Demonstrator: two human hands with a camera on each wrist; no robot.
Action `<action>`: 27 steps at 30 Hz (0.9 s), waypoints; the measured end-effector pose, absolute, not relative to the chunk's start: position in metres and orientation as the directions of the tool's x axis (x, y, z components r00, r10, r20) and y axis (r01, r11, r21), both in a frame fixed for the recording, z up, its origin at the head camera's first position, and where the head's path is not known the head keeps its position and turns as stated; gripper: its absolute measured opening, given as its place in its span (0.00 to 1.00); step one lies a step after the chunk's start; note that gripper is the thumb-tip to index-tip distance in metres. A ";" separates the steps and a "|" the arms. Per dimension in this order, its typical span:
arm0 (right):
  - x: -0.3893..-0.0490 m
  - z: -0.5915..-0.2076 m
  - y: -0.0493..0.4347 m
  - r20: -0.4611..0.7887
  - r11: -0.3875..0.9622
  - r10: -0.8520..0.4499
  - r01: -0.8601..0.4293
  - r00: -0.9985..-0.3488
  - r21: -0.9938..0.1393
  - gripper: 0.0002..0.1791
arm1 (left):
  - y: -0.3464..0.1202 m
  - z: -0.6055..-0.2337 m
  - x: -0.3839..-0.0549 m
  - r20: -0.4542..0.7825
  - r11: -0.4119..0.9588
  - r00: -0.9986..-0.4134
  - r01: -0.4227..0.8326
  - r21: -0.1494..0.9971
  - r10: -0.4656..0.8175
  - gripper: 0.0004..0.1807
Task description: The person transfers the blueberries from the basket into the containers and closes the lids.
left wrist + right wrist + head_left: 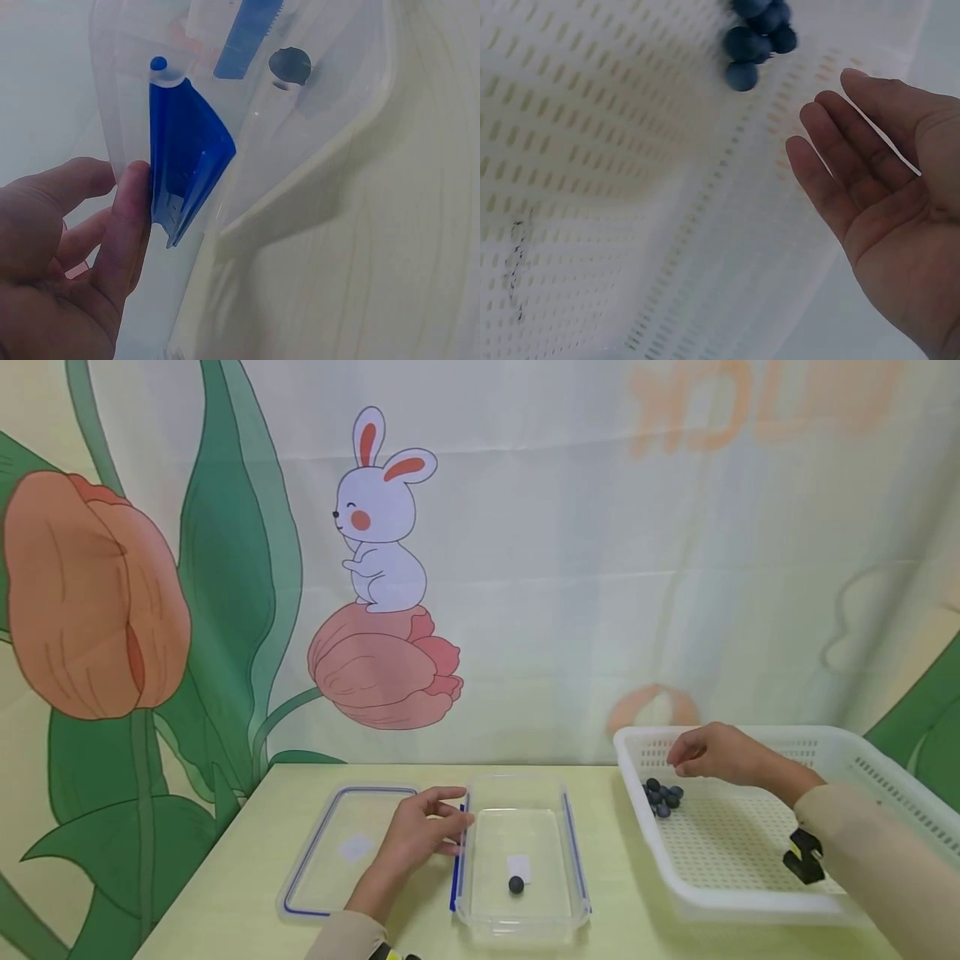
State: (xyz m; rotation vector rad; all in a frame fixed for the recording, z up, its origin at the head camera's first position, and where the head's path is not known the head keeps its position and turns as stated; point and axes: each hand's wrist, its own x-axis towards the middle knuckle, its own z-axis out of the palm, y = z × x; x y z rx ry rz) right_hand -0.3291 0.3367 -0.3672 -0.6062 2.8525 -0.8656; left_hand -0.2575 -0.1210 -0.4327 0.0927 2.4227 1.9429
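A clear plastic food box [517, 920] with blue side clips stands on the table, holding one blueberry [516, 885]. My left hand [423, 831] is at the box's left side, its fingertips touching the wall by a blue clip [184, 150]. Over the far left part of a white perforated basket [750, 906] hovers my right hand [716, 756]. In the right wrist view that hand's fingers [821, 176] are loosely extended and hold nothing. Several blueberries [663, 797] lie clustered in the basket's left side, just below the right hand.
A clear lid with a blue seal [322, 852] lies flat on the table to the left of the box. Behind the yellowish table [607, 860] hangs a curtain [540, 610] printed with a rabbit and tulips.
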 end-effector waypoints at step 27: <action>-0.352 -0.400 0.338 -0.053 0.794 -0.530 -0.472 -0.847 -0.383 0.06 | -0.120 -0.432 -0.261 0.014 0.231 -0.998 0.027 0.973 0.056 0.27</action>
